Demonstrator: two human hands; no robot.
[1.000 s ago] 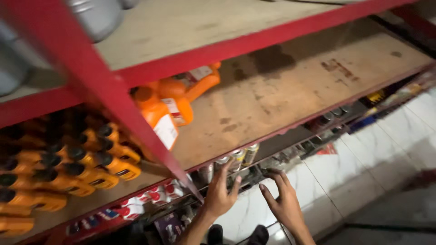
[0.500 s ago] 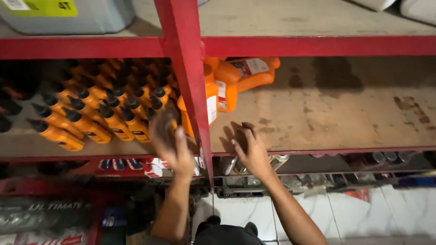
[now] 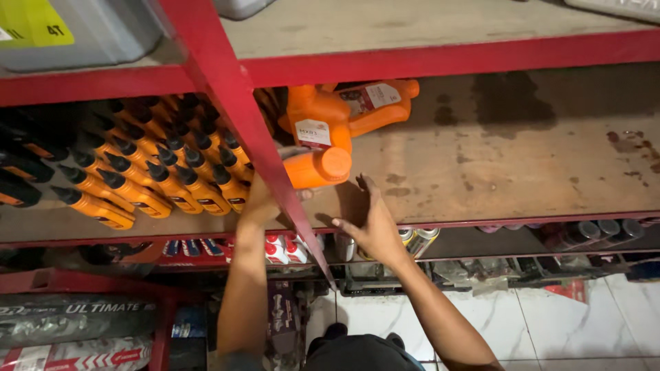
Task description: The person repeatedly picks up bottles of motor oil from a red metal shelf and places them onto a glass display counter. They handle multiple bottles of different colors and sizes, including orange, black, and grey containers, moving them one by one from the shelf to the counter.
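I look down at a red metal shelf rack with wooden boards. My left hand reaches past the red upright post and grips an orange jug with an orange cap, tilted toward me at the shelf's edge. My right hand rests with fingers spread on the wooden shelf board, just right of the jug and holding nothing. A second orange jug lies on its side behind the first.
Rows of small orange bottles with black caps fill the shelf to the left of the post. Spray cans and small items sit on the lower shelf. Grey containers stand on the top shelf. White floor tiles lie below.
The view has swung level with the shelf. Both hands rose from the lower shelf to the middle one, and my left hand has taken hold of the orange jug.
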